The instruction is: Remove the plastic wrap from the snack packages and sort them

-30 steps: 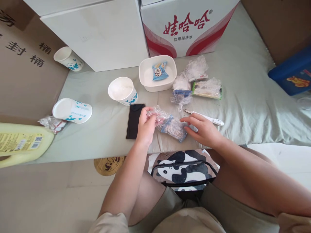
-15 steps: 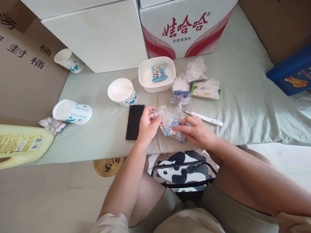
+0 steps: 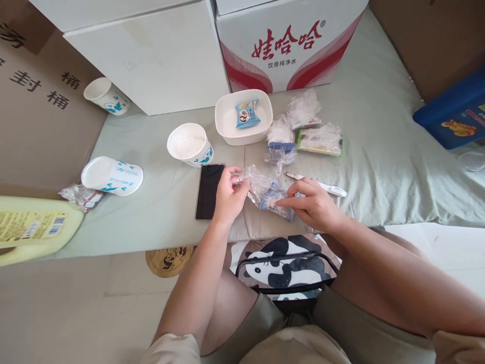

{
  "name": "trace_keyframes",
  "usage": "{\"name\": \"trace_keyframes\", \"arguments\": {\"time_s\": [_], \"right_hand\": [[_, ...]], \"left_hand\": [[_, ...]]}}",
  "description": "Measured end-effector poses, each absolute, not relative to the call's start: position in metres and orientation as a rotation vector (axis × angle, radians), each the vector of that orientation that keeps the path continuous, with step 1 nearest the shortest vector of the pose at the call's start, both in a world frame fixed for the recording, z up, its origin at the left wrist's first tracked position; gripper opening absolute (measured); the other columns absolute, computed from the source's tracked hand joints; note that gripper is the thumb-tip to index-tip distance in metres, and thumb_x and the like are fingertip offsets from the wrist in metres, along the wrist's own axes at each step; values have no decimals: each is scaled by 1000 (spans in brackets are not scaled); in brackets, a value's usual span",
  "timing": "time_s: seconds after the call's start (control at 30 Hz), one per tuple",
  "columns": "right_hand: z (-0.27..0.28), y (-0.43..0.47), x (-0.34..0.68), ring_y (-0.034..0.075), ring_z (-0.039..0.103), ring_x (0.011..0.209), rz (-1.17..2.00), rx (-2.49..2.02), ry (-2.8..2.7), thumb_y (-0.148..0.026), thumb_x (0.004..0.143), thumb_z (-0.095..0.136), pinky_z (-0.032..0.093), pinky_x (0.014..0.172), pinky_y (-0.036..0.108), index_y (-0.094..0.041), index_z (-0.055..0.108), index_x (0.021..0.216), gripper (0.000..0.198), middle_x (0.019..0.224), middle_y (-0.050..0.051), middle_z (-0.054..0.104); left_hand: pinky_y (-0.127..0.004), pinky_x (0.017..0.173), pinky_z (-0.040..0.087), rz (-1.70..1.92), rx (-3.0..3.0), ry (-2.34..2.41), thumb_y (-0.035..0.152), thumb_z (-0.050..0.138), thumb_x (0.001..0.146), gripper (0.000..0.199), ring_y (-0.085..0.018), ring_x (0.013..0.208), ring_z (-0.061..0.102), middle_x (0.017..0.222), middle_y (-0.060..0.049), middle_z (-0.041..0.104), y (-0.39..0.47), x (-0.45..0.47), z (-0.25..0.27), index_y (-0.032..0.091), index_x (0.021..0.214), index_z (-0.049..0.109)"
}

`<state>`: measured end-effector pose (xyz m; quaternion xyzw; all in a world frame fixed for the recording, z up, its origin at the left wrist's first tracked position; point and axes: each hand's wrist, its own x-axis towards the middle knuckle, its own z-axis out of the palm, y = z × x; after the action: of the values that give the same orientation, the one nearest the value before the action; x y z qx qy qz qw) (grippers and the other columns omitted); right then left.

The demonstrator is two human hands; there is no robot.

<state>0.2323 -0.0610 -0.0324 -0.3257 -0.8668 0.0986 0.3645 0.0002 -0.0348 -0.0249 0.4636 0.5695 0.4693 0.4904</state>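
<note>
My left hand (image 3: 232, 194) pinches the open end of a crinkled clear plastic bag (image 3: 257, 183) between thumb and fingers. Blue-and-white wrapped contents (image 3: 271, 198) show in the bag's lower right part. My right hand (image 3: 312, 202) is at that end, fingers curled, with one finger reaching onto the bag. A bit of a small blue-and-white packet (image 3: 299, 194) shows between its fingers; most of it is hidden. Just beyond the right hand lies a white utility knife (image 3: 333, 189). A black phone (image 3: 209, 192) lies left of my left hand.
A white bowl (image 3: 244, 137) holds a blue snack packet (image 3: 248, 115). Right of it lie several plastic-wrapped packs (image 3: 320, 140). A paper cup (image 3: 191, 145) stands upright; another cup (image 3: 113, 175) is at the left. Cartons (image 3: 280, 45) line the back, and a yellow jug (image 3: 38, 225) is at left.
My right hand has shifted slightly right, and a blue-and-white bit now shows between its fingers. The bag's contents have shifted a little right. My left hand keeps its pinch.
</note>
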Motion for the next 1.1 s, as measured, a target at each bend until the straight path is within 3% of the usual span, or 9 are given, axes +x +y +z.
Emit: {"name": "trace_keyframes", "arguments": {"time_s": [0.17, 0.3, 0.47, 0.63, 0.77, 1.1], "right_hand": [[-31, -61, 232, 15, 57, 75, 264, -892, -2188, -3, 92, 49, 46, 68, 31, -25, 76, 88, 35, 83, 4, 60], [-32, -61, 232, 19, 62, 82, 279, -981, -2131, -4, 91, 47, 52, 73, 34, -24, 73, 100, 34, 91, 7, 65], [-32, -57, 235, 26, 67, 94, 395, -1166, -2146, -16, 91, 57, 55, 81, 41, -21, 67, 117, 29, 106, 11, 72], [-30, -55, 238, 24, 66, 84, 439, -1181, -2128, -13, 89, 58, 53, 74, 37, -21, 68, 90, 13, 90, 8, 71], [-29, -55, 238, 23, 64, 80, 417, -1173, -2108, -11, 90, 57, 51, 71, 37, -21, 66, 87, 14, 86, 7, 69], [-30, -54, 240, 22, 65, 85, 381, -1143, -2043, -12, 97, 48, 53, 73, 37, -23, 71, 111, 29, 88, 7, 65]], "left_hand": [[-23, 55, 53, 1124, 1159, 1398, 15, 65, 80, 27, -11, 55, 67, 75, 4, 69, -34, -1, -27, 23, 101, 50], [-23, 57, 54, 1117, 1186, 1401, 15, 63, 82, 25, -11, 58, 68, 76, 3, 69, -34, -2, -29, 23, 102, 50], [-23, 56, 55, 1114, 1237, 1421, 16, 63, 84, 23, -11, 57, 67, 79, 3, 69, -34, -5, -31, 23, 102, 50], [-23, 57, 55, 1099, 1231, 1418, 15, 62, 84, 24, -11, 58, 67, 79, 2, 68, -34, -5, -31, 23, 102, 49], [-23, 57, 55, 1104, 1219, 1409, 16, 63, 84, 23, -11, 57, 67, 78, 3, 67, -34, -4, -30, 23, 102, 49], [-23, 58, 55, 1102, 1184, 1467, 15, 61, 85, 21, -12, 59, 68, 79, 3, 68, -31, -6, -32, 23, 100, 49]]}}
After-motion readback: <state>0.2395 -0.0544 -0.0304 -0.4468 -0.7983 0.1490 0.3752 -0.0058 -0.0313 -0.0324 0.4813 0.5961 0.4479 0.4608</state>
